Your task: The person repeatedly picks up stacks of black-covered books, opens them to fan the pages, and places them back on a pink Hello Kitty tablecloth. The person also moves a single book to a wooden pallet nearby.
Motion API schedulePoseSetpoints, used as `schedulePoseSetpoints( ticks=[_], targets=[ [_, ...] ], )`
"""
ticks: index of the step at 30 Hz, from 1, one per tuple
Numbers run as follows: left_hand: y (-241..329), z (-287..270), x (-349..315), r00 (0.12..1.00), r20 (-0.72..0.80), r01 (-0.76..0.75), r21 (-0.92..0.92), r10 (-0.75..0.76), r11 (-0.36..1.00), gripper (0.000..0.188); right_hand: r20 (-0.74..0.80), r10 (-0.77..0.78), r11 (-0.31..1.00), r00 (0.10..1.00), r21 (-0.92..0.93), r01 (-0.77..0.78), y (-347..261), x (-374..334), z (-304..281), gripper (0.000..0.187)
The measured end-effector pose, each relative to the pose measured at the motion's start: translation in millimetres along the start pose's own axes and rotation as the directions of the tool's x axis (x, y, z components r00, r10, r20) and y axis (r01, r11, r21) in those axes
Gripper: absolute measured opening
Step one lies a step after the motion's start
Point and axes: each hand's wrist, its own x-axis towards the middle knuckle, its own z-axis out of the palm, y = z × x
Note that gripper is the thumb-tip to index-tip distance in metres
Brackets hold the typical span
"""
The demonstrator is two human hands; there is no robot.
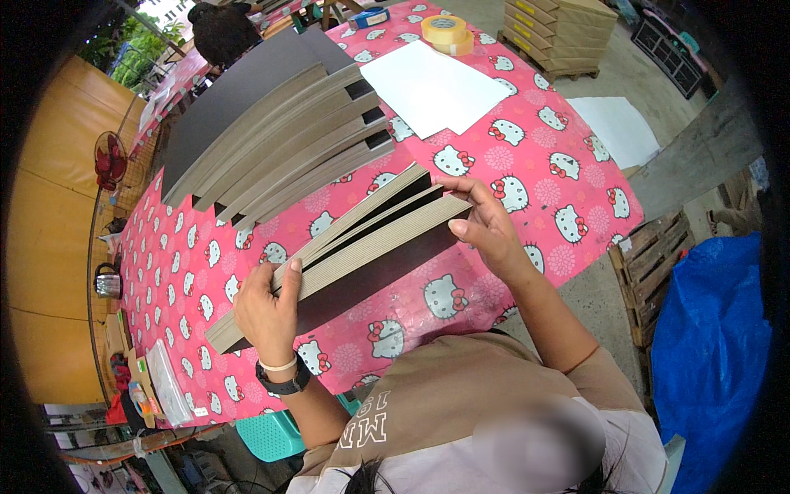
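Observation:
Between my hands stands a thick stack of black boards (380,262) with grey-brown edges, tilted over the pink cartoon-cat tablecloth (506,132). My left hand (267,317) grips its left end, thumb on the near side and fingers at the far side. At the right end my right hand (487,230) is closed round the boards, thumb in front and fingers behind. Dark gaps part the far boards from the thicker near bunch. Just beyond lies a larger pile of black boards (239,82), set in several staggered bundles with their edges toward me.
White sheets (432,86) lie right of the pile, with yellow tape rolls (446,33) behind them. Wrapped bundles (559,33) sit on a pallet at the back right. A blue tarp (712,321) hangs at right. Another person's head (222,34) shows beyond the table.

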Motion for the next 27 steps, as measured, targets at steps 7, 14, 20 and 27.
schedulePoseSetpoints(
  ticks=[7, 14, 20, 27],
  targets=[
    [-1, -1, -1, 1.000, 0.009, 0.001, 0.011, -0.001, 1.000, 0.042, 0.009, -0.023, 0.960, 1.000, -0.279, 0.025, -10, 4, 1, 0.062],
    [0, -1, 0, 1.000, 0.012, -0.015, 0.013, 0.015, 1.000, 0.040, 0.008, -0.045, 0.979, 0.999, -0.198, 0.046, -6, 4, 0, 0.062],
    [1, -2, 0, 1.000, 0.000, -0.013, -0.004, 0.013, 1.000, 0.039, -0.054, -0.070, 0.960, 0.996, -0.274, 0.052, -5, 2, 2, 0.054],
    [1, -1, 0, 1.000, -0.024, -0.021, -0.050, 0.020, 0.999, 0.034, -0.069, 0.056, 0.998, 0.996, -0.026, -0.058, 0, 4, -1, 0.054]
  ],
)
